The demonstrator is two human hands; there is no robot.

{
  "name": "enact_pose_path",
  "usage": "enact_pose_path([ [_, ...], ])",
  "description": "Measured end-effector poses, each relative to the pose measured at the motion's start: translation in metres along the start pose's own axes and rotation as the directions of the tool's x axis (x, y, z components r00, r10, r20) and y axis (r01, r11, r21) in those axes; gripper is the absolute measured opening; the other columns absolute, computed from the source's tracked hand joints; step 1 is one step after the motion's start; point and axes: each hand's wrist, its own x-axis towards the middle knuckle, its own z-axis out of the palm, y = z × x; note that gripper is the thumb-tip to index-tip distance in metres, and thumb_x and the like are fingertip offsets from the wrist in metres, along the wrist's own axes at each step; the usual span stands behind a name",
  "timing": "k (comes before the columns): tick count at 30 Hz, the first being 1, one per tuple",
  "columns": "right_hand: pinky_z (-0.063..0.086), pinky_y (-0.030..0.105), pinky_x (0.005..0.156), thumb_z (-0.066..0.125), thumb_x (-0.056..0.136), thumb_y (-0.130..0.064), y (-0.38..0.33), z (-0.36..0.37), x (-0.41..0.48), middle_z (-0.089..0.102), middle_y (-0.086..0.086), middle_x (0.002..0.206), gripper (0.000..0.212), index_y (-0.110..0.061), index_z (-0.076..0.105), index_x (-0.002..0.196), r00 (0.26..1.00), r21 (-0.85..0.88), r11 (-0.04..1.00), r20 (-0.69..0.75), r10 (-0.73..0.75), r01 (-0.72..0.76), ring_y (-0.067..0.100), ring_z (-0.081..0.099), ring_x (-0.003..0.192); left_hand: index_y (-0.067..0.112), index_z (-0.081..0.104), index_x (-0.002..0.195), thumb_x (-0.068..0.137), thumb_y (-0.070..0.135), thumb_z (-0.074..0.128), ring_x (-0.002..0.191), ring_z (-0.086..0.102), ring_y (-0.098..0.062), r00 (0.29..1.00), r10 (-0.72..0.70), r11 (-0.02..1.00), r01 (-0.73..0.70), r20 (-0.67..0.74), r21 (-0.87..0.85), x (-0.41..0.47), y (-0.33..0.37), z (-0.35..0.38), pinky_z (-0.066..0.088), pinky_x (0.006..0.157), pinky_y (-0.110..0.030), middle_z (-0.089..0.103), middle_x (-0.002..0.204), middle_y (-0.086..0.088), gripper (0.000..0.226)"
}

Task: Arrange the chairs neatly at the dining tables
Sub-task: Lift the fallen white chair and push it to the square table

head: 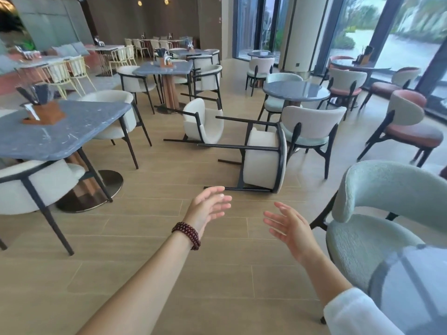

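From the head camera, two cream chairs with black frames lie tipped over on the wood-look floor (169, 274), in the open aisle between the tables. The near chair (262, 158) rests on its side just ahead of the hands: its rounded back faces right, toward an upright pale chair (312, 128), and its legs stick out level to the left, so its long axis runs left to right across the aisle. The far chair (204, 123) lies just behind it, also on its side, its curved back uppermost and its legs pointing left; one of the near chair's legs reaches across in front of it.

The left hand (209, 206) is stretched forward, fingers spread and loosely curled, holding nothing, with a dark bead bracelet (187, 234) on the wrist. Its fingertips sit just short of the near chair's lowest rail. The right hand (289, 226) is also open and empty, palm turned inward, a white sleeve (355, 313) on the forearm.

A grey square table (60, 131) with upright cream chairs stands at left; a round table (296, 90) stands beyond the fallen pair. A mint chair (377, 226) is close at right.
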Motion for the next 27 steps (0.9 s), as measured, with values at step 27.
enact_pose_path([
  [27,0.051,0.039,0.089,0.046,0.1,-0.025,-0.121,-0.042,0.416,0.075,0.008,0.104,0.027,-0.023,0.061,0.122,0.983,0.01,1.0,-0.181,0.014,-0.013,0.025,0.07,0.101,0.019,0.062,0.108,0.094,0.014,0.051,0.097,0.067,-0.024,0.974,-0.153,0.988,0.147,0.167,0.048,0.47,0.04,0.105,0.05,0.087,-0.036,0.072,0.105,-0.009,0.018],
])
